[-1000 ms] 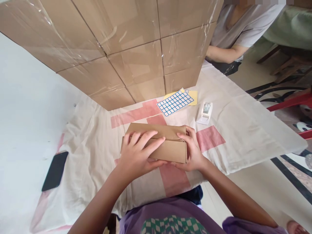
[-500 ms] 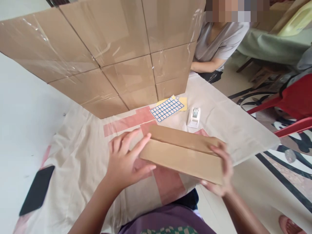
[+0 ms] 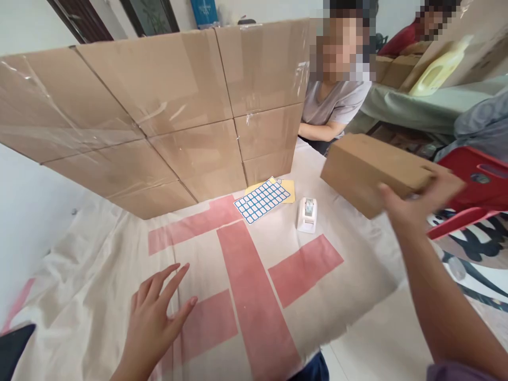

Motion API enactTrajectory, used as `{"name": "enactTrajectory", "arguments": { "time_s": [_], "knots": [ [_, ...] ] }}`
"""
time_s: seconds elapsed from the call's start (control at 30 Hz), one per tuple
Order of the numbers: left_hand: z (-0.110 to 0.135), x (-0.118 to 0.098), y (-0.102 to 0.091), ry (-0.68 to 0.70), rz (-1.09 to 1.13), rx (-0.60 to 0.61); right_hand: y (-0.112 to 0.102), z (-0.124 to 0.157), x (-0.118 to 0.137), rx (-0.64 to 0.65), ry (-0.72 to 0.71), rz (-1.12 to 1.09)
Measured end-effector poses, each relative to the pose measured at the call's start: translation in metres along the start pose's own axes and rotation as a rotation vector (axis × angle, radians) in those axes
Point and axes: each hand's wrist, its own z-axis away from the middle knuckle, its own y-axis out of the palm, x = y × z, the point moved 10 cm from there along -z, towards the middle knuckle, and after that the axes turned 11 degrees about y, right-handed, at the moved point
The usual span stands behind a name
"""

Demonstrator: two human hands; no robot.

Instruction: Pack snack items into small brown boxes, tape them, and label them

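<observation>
Right hand (image 3: 421,203) grips cardboard box (image 3: 363,172) by its right end

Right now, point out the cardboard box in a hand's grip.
The single box in the right hand, held in the air; the taped boxes stand stacked as a wall on the cloth.

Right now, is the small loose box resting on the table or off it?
Off it: the right hand holds the box up by one end, clear of the table.

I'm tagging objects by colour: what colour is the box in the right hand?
The box is brown; it shows best in the head view.
</observation>
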Motion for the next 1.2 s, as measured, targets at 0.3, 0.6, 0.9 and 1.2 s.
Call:
{"name": "enactTrajectory", "arguments": {
  "time_s": [0.3, 0.6, 0.9, 1.2],
  "knots": [
    [0.066, 0.049, 0.012, -0.271, 0.042, 0.029, 0.260, -0.016, 0.036, 0.277, -0.033, 0.429],
    [0.120, 0.124, 0.006, -0.276, 0.064, -0.040, 0.261, 0.034, 0.105, 0.515, 0.022, 0.745],
    [0.076, 0.275, -0.042, -0.629, 0.469, -0.470, 0.335, 0.373, 0.274, 1.612, -0.469, 0.354],
    [0.003, 0.494, 0.009, -0.960, 0.619, -0.724, 0.480, 0.546, 0.439, 1.391, -0.171, -0.227]
  ]
}}
